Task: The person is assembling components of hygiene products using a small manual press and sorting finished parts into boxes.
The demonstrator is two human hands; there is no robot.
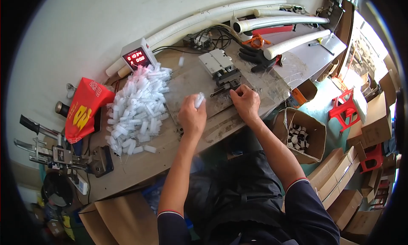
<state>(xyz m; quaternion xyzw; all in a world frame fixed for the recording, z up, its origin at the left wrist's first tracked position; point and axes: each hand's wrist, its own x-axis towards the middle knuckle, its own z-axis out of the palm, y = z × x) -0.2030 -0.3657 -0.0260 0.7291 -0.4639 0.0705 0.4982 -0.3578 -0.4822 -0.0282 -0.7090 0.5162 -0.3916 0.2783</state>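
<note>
My left hand [192, 115] is closed around a small white brush [199, 100], a cylinder of translucent bristles, held above the worktable [168, 149]. To its left lies a big heap of similar white brushes [142, 106], some with thin wires sticking out. My right hand [246, 102] has its fingers pinched together at the front of a metal clamping fixture [225, 72]. Whatever sits between those fingertips is hidden or too small to make out. One loose white brush [181, 61] rests on the table behind the left hand.
A counter box with red digits [137, 57] stands behind the heap, a red bag [87, 109] and lever press [63, 153] at left. Black glove [257, 58] and white pipes [297, 44] lie beyond the fixture. A cardboard box [312, 153] and red stool [342, 109] are at right.
</note>
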